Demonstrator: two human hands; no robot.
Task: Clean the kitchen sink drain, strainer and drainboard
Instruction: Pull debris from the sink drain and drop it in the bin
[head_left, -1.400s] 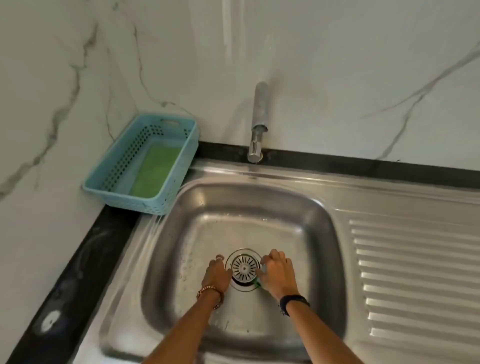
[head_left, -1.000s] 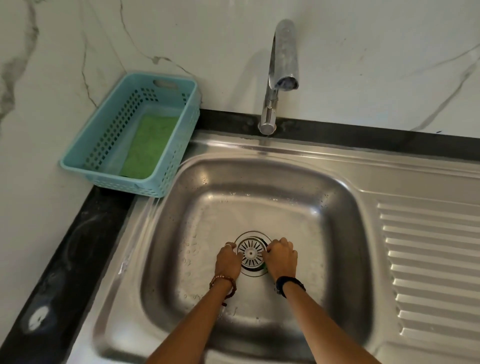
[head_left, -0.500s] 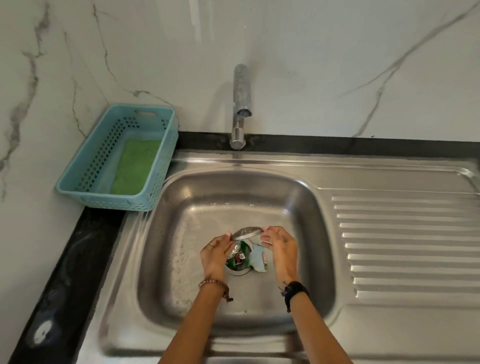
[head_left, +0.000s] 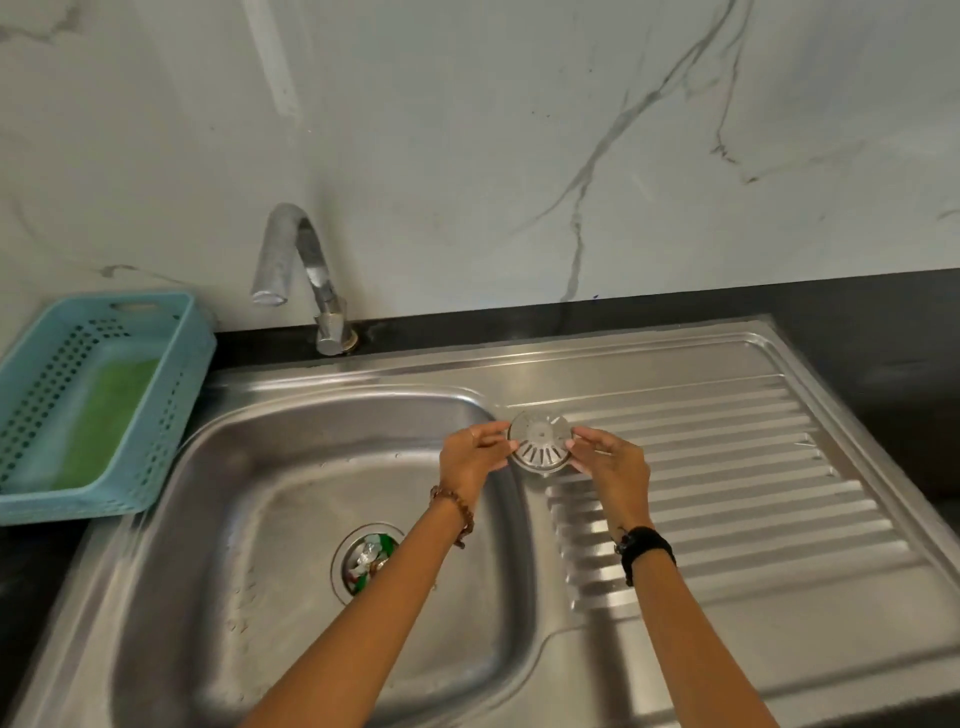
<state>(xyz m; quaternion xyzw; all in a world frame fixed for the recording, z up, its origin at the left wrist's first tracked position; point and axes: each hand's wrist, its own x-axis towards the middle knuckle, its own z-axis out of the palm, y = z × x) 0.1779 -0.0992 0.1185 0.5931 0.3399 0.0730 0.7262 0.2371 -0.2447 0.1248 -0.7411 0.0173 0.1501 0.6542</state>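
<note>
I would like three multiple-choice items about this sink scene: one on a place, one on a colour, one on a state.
1. Where is the strainer?
A. in the drain
B. held over the drainboard's near edge
C. in the basket

2. What colour is the basket?
A. light blue
B. red
C. black

3. What state is the drain in?
A. covered
B. open, with scraps inside
C. under running water

Answers:
1 B: the left hand and right hand hold it by the rim over the drainboard.
2 A: its perforated walls are light blue.
3 B: green and white bits show in the uncovered hole.
</note>
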